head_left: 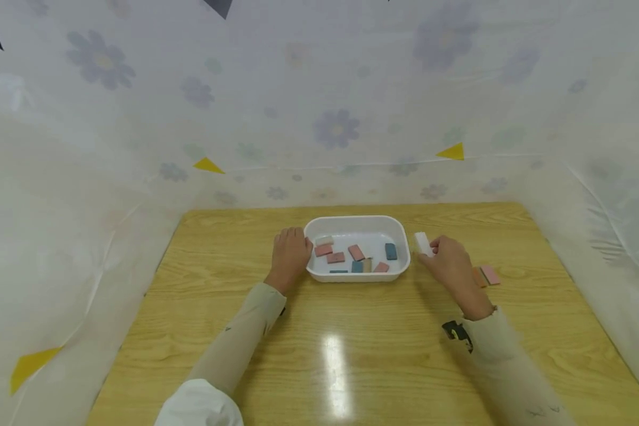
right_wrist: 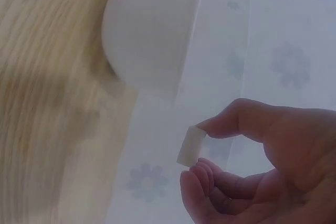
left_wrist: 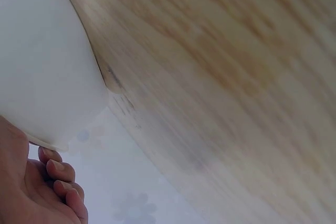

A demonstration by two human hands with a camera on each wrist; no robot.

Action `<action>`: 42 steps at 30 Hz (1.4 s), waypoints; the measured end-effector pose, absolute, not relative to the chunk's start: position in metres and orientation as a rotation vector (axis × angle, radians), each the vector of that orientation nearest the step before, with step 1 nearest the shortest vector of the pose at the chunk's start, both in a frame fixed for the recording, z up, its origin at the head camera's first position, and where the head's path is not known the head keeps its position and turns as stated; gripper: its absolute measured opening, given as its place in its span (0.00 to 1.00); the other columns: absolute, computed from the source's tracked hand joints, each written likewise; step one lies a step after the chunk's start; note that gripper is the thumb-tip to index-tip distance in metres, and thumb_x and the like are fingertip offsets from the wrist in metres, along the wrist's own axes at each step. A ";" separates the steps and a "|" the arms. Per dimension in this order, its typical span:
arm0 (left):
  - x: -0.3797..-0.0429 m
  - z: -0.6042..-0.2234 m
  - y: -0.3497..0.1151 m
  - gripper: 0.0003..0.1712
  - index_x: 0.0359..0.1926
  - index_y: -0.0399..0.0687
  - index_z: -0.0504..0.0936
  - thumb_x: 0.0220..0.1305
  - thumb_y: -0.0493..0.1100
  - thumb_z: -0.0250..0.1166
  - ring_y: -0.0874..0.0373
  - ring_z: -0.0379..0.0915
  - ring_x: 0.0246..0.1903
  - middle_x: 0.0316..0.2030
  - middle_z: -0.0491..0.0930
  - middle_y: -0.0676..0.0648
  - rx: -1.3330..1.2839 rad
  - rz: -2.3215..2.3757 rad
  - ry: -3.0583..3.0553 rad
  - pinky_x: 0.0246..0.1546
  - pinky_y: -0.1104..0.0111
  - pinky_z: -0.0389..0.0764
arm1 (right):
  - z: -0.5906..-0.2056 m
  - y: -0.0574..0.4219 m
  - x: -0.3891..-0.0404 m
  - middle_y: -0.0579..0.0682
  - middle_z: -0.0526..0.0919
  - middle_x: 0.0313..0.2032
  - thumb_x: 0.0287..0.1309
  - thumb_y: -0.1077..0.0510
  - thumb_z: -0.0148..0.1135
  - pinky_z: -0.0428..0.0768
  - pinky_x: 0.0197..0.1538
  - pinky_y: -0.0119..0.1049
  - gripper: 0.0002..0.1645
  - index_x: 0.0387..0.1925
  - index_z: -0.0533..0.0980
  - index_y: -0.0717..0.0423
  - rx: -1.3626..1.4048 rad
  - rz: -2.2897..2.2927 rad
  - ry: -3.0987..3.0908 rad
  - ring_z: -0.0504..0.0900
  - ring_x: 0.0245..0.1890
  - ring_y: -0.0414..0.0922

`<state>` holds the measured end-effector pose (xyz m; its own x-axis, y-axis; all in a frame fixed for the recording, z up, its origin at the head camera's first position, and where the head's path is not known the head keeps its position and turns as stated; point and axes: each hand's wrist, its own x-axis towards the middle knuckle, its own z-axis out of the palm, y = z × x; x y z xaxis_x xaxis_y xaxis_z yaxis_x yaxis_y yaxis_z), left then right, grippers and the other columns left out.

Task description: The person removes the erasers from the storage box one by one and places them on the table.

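Now, right hand [head_left: 449, 260]: pinching a white block [head_left: 423, 242] between thumb and fingertips.
White block: just beyond the right end of the tray [head_left: 357, 278], outside it.
Left hand [head_left: 290, 254]: gripping the tray's left rim with curled fingers, apparently to steady it.
Tray: standing on the table [head_left: 277, 367], with loose blocks [head_left: 356, 252] in pink, blue, tan and white scattered inside.
Beside the right wrist: an orange block [head_left: 479, 277], partly hidden, and a pink block [head_left: 490, 274], side by side on the table.
Step in hand: probably shifting blocks singly between tray and table; cannot tell which way.
Next move: calls for a sure pinch, then either a lift over the rim or a lowering near the orange and pink pair.
Head view: alone in showing the tray's contents and that pair.
Left wrist view: clearer on the fingertips against the rim; only the tray's outside visible.
Right wrist view: clearer on the pinch, with thumb at one end of the white block and fingertips at the other.
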<state>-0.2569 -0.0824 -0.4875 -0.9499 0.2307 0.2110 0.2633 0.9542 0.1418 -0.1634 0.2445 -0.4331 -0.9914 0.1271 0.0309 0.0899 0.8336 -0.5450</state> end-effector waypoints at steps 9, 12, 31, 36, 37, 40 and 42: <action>-0.259 -0.493 -0.087 0.16 0.38 0.37 0.73 0.66 0.46 0.48 0.48 0.67 0.37 0.33 0.73 0.42 -0.378 -0.242 -2.889 0.38 0.59 0.66 | -0.449 0.284 -0.144 0.70 0.76 0.39 0.55 0.53 0.60 0.74 0.32 0.48 0.28 0.44 0.71 0.76 -0.224 0.801 -2.956 0.76 0.32 0.57; -0.262 -0.493 -0.089 0.16 0.38 0.37 0.73 0.66 0.47 0.47 0.48 0.67 0.37 0.33 0.73 0.43 -0.367 -0.248 -2.891 0.39 0.59 0.66 | -0.450 0.294 -0.140 0.71 0.76 0.39 0.56 0.54 0.59 0.75 0.32 0.48 0.27 0.43 0.71 0.78 -0.205 0.801 -2.951 0.77 0.30 0.56; -0.262 -0.493 -0.086 0.16 0.40 0.37 0.72 0.66 0.47 0.48 0.48 0.68 0.39 0.35 0.73 0.42 -0.375 -0.274 -2.908 0.41 0.58 0.66 | -0.477 0.313 -0.127 0.52 0.71 0.17 0.51 0.61 0.59 0.66 0.19 0.37 0.12 0.24 0.74 0.71 -0.207 0.796 -3.019 0.67 0.16 0.46; -0.262 -0.492 -0.085 0.16 0.40 0.37 0.73 0.66 0.47 0.49 0.47 0.68 0.39 0.35 0.74 0.42 -0.387 -0.272 -2.886 0.41 0.58 0.67 | -0.485 0.315 -0.125 0.50 0.66 0.16 0.45 0.64 0.58 0.63 0.18 0.37 0.11 0.16 0.65 0.60 -0.160 0.756 -2.953 0.65 0.16 0.46; -0.262 -0.492 -0.084 0.16 0.40 0.36 0.73 0.66 0.47 0.49 0.47 0.68 0.38 0.35 0.74 0.42 -0.390 -0.271 -2.882 0.41 0.58 0.67 | -0.486 0.315 -0.125 0.51 0.66 0.17 0.44 0.64 0.57 0.63 0.18 0.37 0.11 0.16 0.64 0.59 -0.155 0.744 -2.947 0.65 0.17 0.46; -0.261 -0.492 -0.084 0.16 0.39 0.36 0.73 0.66 0.47 0.49 0.48 0.68 0.37 0.34 0.74 0.41 -0.394 -0.266 -2.880 0.41 0.58 0.67 | -0.488 0.316 -0.124 0.53 0.68 0.18 0.43 0.64 0.56 0.64 0.19 0.38 0.11 0.16 0.63 0.59 -0.147 0.721 -2.947 0.66 0.18 0.48; -0.261 -0.492 -0.084 0.17 0.39 0.36 0.72 0.66 0.47 0.48 0.48 0.68 0.37 0.34 0.73 0.42 -0.394 -0.265 -2.883 0.41 0.58 0.67 | -0.488 0.316 -0.123 0.54 0.70 0.19 0.44 0.64 0.56 0.65 0.19 0.39 0.08 0.18 0.65 0.60 -0.146 0.714 -2.950 0.67 0.18 0.48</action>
